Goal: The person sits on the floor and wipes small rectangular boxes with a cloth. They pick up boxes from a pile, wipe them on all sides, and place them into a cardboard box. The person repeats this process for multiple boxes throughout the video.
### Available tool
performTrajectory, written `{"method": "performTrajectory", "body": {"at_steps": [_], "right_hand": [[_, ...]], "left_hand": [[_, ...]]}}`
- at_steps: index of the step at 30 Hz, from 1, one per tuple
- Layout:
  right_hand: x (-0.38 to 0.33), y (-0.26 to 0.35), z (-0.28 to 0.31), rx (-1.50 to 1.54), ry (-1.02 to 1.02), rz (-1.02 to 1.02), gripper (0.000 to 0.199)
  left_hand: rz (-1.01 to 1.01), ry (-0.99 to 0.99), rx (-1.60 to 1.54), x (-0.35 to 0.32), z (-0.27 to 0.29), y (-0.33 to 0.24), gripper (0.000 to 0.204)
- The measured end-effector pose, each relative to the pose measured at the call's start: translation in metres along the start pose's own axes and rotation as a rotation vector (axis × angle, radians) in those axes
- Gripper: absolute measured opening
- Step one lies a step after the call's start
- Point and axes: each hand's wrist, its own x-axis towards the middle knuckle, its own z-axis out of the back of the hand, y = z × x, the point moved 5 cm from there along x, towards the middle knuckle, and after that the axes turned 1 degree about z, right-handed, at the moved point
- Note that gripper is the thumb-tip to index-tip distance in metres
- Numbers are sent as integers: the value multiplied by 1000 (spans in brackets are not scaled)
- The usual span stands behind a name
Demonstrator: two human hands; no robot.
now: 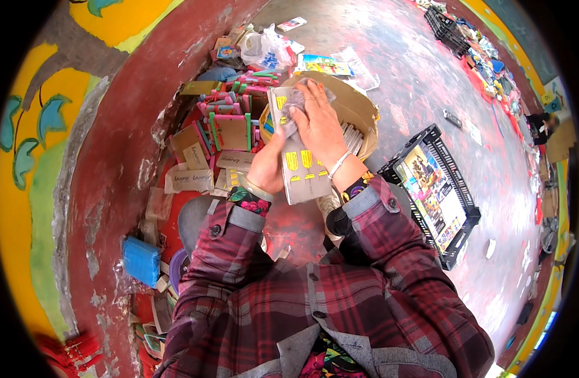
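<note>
Between my knees, a long flat grey-brown cardboard piece (307, 183) with yellow labels is held up lengthwise. My left hand (268, 165) grips it along its left edge, with its fingers partly hidden behind it. My right hand (322, 123) presses a crumpled grey cloth (294, 101) onto its upper part, fingers stretched over the cloth. Just beyond my hands stands an open brown cardboard container (362, 104); pale stick-like pieces (351, 135) show inside it, and the held piece hides part of it.
At the left lie pink-and-green framed boards (231, 131), flattened cartons (188, 179) and a blue bundle (141, 261) beside a worn red wall (107, 189). A black crate (467, 217) with a colourful sheet is at my right. Plastic bags (264, 50) lie farther off.
</note>
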Motion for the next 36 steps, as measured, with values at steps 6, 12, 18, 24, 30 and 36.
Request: {"method": "performTrajectory", "body": {"at_steps": [6, 12, 18, 24, 30, 36], "right_hand": [[4, -34, 7, 419, -124, -322, 34], [-8, -51, -2, 1527, -122, -645, 28], [4, -50, 11, 1622, -97, -635, 28], [11, -57, 51, 1220, -167, -501, 33], [1, -5, 25, 52, -90, 115, 36], [2, -23, 30, 70, -184, -162, 40]], "left_hand": [[-57, 42, 148, -5, -3, 1, 50], [-86, 8, 322, -7, 3, -14, 53], [48, 47, 406, -9, 2, -5, 50], [76, 44, 692, -8, 8, 2, 51], [145, 37, 755, -7, 16, 6, 52], [118, 64, 800, -10, -3, 9, 52]]}}
